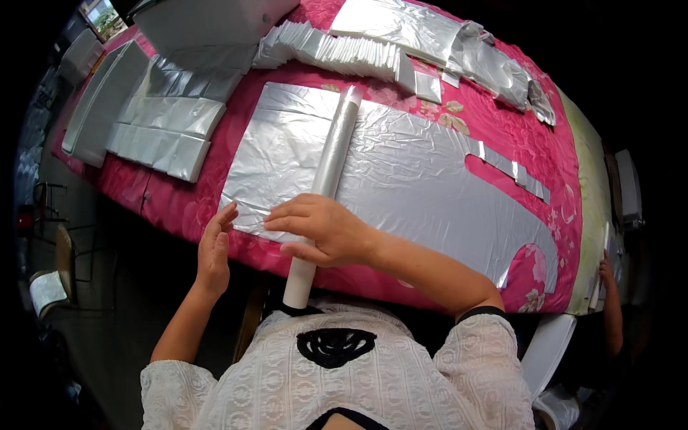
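Note:
A flat, wrinkled silver plastic bag [423, 179] with a rounded cut-out at its right end is spread before me. It could be one or several layers; I cannot tell. A long pale tube [335, 147], shiny along its far part and plain white at the near end, lies across the bag and sticks out over the table edge toward me. My right hand [322, 226] is over the near part of the tube, palm down, with fingers stretched to the left. My left hand [213, 254] is upright at the bag's near left corner, open and holding nothing.
Beneath everything is a pink flowered tablecloth [247, 118]. Folded silver bags [161, 129], a white bin [208, 21] and a row of folded white packets [337, 54] stand farther back. More silver bags [401, 29] lie at the far right. Another person's hand [607, 271] shows at right.

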`<control>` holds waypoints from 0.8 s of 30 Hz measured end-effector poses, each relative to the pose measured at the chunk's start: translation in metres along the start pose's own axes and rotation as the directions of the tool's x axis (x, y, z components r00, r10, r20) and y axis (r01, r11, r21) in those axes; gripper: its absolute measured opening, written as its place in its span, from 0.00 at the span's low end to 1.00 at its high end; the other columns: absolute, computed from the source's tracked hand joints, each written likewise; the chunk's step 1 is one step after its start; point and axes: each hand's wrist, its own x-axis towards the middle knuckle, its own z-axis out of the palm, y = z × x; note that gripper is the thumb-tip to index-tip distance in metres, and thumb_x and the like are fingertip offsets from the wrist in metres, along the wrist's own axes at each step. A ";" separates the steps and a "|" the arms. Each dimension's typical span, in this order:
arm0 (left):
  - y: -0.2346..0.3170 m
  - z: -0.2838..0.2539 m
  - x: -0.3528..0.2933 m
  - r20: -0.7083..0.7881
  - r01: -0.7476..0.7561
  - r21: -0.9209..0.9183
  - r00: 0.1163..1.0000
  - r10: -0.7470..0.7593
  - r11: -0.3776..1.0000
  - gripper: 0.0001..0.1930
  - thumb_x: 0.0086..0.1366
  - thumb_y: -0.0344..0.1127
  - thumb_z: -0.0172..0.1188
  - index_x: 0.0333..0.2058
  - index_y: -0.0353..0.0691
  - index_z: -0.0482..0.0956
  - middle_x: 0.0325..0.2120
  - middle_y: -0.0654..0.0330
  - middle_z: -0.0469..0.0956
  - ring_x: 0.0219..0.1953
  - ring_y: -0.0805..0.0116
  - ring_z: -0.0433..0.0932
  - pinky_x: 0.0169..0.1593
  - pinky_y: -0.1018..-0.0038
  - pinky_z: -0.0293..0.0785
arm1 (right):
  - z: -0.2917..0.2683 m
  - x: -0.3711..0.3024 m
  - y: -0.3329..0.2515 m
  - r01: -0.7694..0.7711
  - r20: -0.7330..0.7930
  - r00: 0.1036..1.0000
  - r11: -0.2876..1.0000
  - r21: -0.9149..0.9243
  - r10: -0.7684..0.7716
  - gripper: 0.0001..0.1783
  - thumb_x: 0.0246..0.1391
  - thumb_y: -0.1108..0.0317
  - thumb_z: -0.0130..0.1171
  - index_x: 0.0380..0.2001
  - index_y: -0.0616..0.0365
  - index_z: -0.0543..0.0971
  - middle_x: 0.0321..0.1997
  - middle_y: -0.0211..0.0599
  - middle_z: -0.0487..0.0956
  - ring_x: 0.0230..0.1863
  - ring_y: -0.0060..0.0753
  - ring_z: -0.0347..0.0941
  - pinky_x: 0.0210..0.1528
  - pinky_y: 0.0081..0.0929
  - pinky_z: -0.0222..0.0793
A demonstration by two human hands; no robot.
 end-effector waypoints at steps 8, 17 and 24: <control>0.009 -0.007 -0.043 -0.072 0.113 0.351 0.993 -0.093 0.930 0.26 0.59 0.37 0.52 0.53 0.31 0.61 0.43 0.50 0.67 0.46 0.59 0.68 0.49 0.69 0.65 | 0.028 0.052 0.075 -0.017 0.043 0.998 0.886 -0.464 0.042 0.24 0.54 0.52 0.48 0.49 0.56 0.72 0.56 0.38 0.68 0.64 0.40 0.54 0.65 0.43 0.42; 0.000 -0.001 -0.029 -0.197 0.377 0.418 0.926 -0.323 0.827 0.40 0.42 0.31 0.70 0.54 0.31 0.58 0.41 0.48 0.70 0.43 0.55 0.71 0.47 0.67 0.68 | 0.105 0.115 0.062 -0.616 -0.528 0.721 0.764 -0.192 0.449 0.37 0.47 0.66 0.48 0.61 0.67 0.52 0.66 0.61 0.44 0.68 0.54 0.36 0.67 0.45 0.32; 0.016 0.007 -0.029 0.385 0.510 -0.690 0.860 -0.335 0.514 0.37 0.48 0.41 0.66 0.54 0.31 0.61 0.38 0.54 0.74 0.35 0.69 0.76 0.40 0.74 0.75 | 0.045 0.096 0.024 0.061 -0.161 0.661 0.162 0.985 0.733 0.42 0.43 0.66 0.61 0.57 0.66 0.51 0.42 0.43 0.68 0.38 0.29 0.70 0.44 0.29 0.71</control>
